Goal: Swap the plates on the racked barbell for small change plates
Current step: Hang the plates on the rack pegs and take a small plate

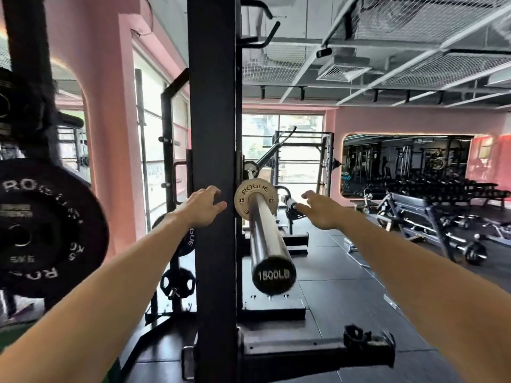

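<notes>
chrome bar: 1 barbell sleeve [264,233] points at the camera, black end cap [273,275] marked 1500LB, racked on the far side of the upright
small plate: 1 pale change plate [255,199] on the sleeve, pushed to the inner end, lettered ROGUE and 0.5; it is the only plate seen on this sleeve
upright: 1 black rack post [214,161] runs top to bottom just left of the sleeve, partly hiding the plate's left edge
left hand [203,207]: in front of the post at plate height, fingers loosely spread, holding nothing; tips near the plate's left edge, contact cannot be told
right hand [318,210]: right of the plate, fingers straight and apart, holding nothing, clear of the plate and sleeve
arms: 2 bare forearms reach in from the bottom corners
stored plates, left: 1 large black plate [47,230] lettered ROGUE and 5KG on a storage peg at the left edge; more black plates above it, blurred, count unclear
stored plates, low: 1 small black plate with holes [177,283] on a low peg, 1 dark plate [189,239] behind the left forearm, mostly hidden
rack base: black foot [318,352] at bottom with 1 black collar [356,334] resting on it
background: 1 second bar with 1 plate [251,169] behind the post, 1 bench [420,208], rows of dumbbells [442,186] under 1 wall mirror [406,161]
floor: dark mats [331,275]
</notes>
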Available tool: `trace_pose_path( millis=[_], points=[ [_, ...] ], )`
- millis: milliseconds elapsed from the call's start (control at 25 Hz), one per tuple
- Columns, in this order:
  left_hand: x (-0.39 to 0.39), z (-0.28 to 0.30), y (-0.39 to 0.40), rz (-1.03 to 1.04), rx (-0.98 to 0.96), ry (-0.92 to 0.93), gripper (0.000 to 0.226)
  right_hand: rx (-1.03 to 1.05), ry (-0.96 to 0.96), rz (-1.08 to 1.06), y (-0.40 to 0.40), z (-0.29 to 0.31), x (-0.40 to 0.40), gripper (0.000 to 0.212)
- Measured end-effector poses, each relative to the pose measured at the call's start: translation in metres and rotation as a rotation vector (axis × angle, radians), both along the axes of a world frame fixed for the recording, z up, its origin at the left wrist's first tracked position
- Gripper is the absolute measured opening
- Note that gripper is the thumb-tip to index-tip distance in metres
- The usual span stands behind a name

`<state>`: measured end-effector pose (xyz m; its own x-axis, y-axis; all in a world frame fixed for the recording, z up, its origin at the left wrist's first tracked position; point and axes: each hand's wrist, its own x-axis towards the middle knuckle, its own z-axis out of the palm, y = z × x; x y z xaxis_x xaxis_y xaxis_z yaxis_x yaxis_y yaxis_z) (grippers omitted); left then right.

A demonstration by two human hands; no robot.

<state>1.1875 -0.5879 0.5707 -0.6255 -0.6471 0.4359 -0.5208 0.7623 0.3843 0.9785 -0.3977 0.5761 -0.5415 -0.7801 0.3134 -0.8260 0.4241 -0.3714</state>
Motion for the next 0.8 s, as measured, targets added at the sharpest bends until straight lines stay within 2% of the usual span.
trace_pose_path(
  millis=[80,200,280,400,520,640,800],
  points=[
    [-0.025,0.001,-0.029,0.011,0.012,-0.009,0.055,0.022,-0.015,0.024,-0.037,0.0,-0.023,0.049],
    [-0.066,-0.004,-0.066,0.009,0.053,-0.03,0.058,0.021,-0.07,0.063,-0.089,-0.005,-0.053,0.059],
    [-0.088,-0.009,-0.082,-0.03,0.055,-0.022,0.053,-0.009,-0.122,0.098,-0.115,-0.011,-0.063,0.061],
    [-0.111,-0.012,-0.089,-0.081,0.057,0.072,0.036,-0.066,-0.144,0.15,-0.142,-0.019,-0.07,0.045],
    [-0.122,-0.013,-0.089,-0.047,0.05,0.157,0.024,-0.128,-0.166,0.147,-0.152,-0.021,-0.076,0.031],
    [-0.116,-0.009,-0.081,-0.025,0.045,0.151,0.012,-0.15,-0.237,0.178,-0.143,-0.016,-0.075,0.016],
    [-0.096,-0.006,-0.053,-0.004,0.022,0.104,0.008,-0.131,-0.336,0.253,-0.112,-0.012,-0.058,0.01]
  ],
)
